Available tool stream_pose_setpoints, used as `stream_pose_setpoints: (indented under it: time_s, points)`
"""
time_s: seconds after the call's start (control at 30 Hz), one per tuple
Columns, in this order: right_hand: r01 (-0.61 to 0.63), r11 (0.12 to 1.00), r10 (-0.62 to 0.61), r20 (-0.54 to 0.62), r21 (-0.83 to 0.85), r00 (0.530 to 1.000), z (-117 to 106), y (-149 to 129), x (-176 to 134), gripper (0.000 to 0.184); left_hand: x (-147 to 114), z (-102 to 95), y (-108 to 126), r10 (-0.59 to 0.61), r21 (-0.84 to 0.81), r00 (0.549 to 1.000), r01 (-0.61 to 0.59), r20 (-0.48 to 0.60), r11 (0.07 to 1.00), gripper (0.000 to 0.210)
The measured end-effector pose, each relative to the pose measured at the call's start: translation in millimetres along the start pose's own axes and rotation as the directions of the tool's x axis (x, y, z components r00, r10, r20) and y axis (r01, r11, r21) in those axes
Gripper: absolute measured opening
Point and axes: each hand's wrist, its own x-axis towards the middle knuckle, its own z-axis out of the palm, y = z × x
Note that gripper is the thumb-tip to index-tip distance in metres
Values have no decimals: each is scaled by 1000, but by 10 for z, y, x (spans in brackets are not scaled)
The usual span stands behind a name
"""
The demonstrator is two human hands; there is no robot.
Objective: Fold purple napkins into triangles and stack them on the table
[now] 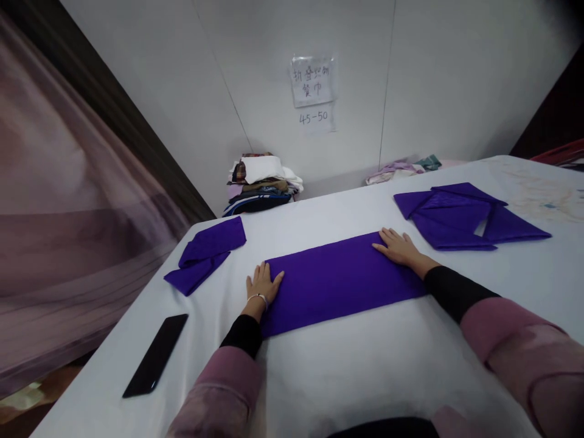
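A white-covered table [314,222] spreads across the view, with a faint tan pattern [542,198] at its far right. A black, phone-like slab [156,356] lies flat and slanted at the near left. Beyond the far edge, left of the middle, rises a stack of folded fabrics [262,185], white, plaid, brown and dark blue; farther right sits a lower pile [396,170] of lilac, white and green cloth. The pale wall [351,36] carries an upper handwritten sheet [312,85] and a lower paper [316,117] reading "45-50". A pinkish curtain [68,152] with a dark border [126,128] hangs at left; reddish material [563,153] shows far right.
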Motion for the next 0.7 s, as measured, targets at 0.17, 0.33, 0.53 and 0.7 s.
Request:
stream_pose_setpoints:
  time_s: [0.17, 0.33, 0.53, 0.7]
  points:
    - [207, 976, -204, -45, 67, 978, -121, -821, -251, 77, -176, -25, 406, 64, 10, 998, -64, -18, 998, 71]
    - [474, 854, -475, -48, 216, 878, 49, -1719, -596, 78, -489, 121, 916, 297, 42, 955, -297, 9, 954, 63]
    - [390, 905, -387, -54, 169, 921, 145, -1195, -592, 78, -503, 109, 482, 175, 43, 984, -174, -23, 984, 68]
    - [126, 989, -120, -76, 75, 990, 138, -152, -630, 76, -540, 67, -69, 48, 65, 998, -45, -34, 997, 66]
